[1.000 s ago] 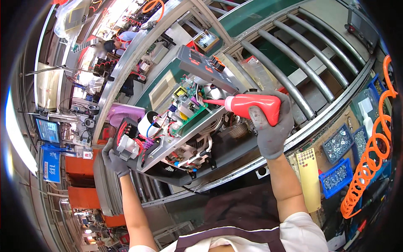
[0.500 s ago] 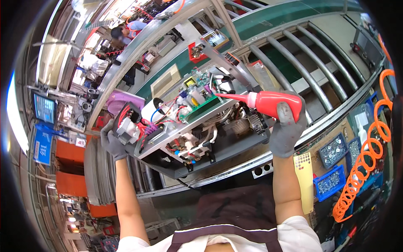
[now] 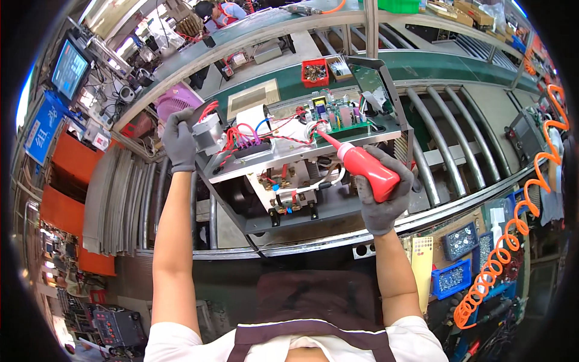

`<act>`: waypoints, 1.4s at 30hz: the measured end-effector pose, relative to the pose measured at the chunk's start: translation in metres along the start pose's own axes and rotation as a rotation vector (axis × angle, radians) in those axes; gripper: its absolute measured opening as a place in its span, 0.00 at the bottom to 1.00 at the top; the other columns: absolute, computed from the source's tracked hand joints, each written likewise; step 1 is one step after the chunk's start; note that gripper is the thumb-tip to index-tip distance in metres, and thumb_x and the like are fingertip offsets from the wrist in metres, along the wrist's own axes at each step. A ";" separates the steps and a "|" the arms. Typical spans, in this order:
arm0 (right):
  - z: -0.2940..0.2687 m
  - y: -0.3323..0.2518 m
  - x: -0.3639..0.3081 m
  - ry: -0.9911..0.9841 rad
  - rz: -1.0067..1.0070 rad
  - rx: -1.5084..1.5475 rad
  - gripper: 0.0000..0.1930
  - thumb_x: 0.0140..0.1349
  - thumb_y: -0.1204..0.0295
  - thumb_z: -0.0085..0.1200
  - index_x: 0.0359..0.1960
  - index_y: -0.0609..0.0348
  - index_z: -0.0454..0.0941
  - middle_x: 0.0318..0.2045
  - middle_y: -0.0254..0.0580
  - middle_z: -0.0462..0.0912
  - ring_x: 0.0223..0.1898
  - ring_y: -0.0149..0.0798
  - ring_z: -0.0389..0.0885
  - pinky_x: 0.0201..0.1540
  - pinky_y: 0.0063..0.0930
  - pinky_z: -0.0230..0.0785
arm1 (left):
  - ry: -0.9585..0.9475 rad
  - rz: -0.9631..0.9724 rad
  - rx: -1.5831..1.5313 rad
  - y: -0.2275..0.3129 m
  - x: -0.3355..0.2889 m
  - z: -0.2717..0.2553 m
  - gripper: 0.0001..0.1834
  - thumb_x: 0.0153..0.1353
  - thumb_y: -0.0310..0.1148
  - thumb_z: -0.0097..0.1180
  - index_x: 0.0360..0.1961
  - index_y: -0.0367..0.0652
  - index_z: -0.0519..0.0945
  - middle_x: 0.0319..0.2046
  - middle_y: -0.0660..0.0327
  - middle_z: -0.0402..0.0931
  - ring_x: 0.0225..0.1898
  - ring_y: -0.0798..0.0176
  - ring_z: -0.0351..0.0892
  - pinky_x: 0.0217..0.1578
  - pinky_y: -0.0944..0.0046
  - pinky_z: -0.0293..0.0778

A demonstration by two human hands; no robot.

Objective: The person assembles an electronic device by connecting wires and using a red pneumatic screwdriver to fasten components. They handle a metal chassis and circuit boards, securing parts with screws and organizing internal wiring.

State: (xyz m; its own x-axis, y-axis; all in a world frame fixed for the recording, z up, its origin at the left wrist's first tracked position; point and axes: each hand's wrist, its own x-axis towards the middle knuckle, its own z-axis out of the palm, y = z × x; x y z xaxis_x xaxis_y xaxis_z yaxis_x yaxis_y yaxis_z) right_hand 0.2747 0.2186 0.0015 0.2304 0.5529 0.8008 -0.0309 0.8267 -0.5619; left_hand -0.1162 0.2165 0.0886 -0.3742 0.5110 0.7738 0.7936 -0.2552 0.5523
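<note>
An open dark metal chassis full of electrical parts stands on the roller conveyor. Along its upper shelf are a green circuit board, red and blue wires and a white cylinder. My right hand, in a grey glove, is wrapped round a red squeeze bottle. The bottle's long thin nozzle points up and left, its tip by the wires at the circuit board's left end. My left hand, also gloved, grips the dark end panel at the chassis's left, beside a silvery round part.
Metal rollers run off to the right. Blue bins of small hardware and a coiled orange hose lie at the lower right. Stacked grey sheets stand at the left. Beyond the chassis are a purple fan part and a red bin.
My right hand has brought the bottle left and down, tilting it so its nozzle slopes toward the wires. My left hand stays at the chassis's left end. The whole view has shifted.
</note>
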 end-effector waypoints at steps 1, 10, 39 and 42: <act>0.003 0.000 -0.002 0.003 -0.011 -0.012 0.27 0.49 0.76 0.67 0.49 0.60 0.65 0.45 0.54 0.79 0.45 0.44 0.81 0.48 0.32 0.74 | 0.003 -0.015 0.034 0.002 -0.001 -0.001 0.12 0.56 0.19 0.41 0.36 0.37 0.78 0.34 0.62 0.80 0.35 0.71 0.76 0.40 0.70 0.71; 0.003 -0.016 0.001 0.016 -0.039 -0.208 0.25 0.50 0.75 0.66 0.48 0.63 0.66 0.44 0.52 0.79 0.43 0.44 0.81 0.47 0.32 0.75 | 0.003 0.003 0.022 -0.003 -0.002 -0.002 0.13 0.57 0.18 0.41 0.36 0.37 0.78 0.31 0.64 0.79 0.30 0.75 0.72 0.34 0.73 0.69; -0.001 -0.013 0.004 0.023 -0.065 -0.145 0.27 0.49 0.76 0.67 0.49 0.62 0.66 0.43 0.53 0.80 0.43 0.44 0.81 0.47 0.32 0.74 | 0.020 0.034 -0.012 -0.006 -0.002 -0.003 0.14 0.56 0.18 0.41 0.36 0.39 0.80 0.31 0.66 0.80 0.25 0.77 0.68 0.29 0.74 0.67; -0.004 -0.010 0.004 0.024 -0.058 -0.116 0.27 0.48 0.77 0.67 0.48 0.62 0.65 0.43 0.53 0.80 0.43 0.44 0.81 0.47 0.32 0.74 | 0.023 0.031 -0.030 -0.009 -0.001 -0.004 0.14 0.56 0.19 0.41 0.36 0.39 0.80 0.31 0.66 0.80 0.24 0.78 0.67 0.28 0.75 0.67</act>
State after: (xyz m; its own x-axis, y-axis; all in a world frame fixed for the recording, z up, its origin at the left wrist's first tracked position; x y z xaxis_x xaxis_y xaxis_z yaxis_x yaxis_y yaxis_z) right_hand 0.2800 0.2115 0.0093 0.2514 0.5005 0.8284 0.0961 0.8388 -0.5359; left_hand -0.1243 0.2150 0.0841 -0.3613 0.4836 0.7973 0.7902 -0.2952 0.5371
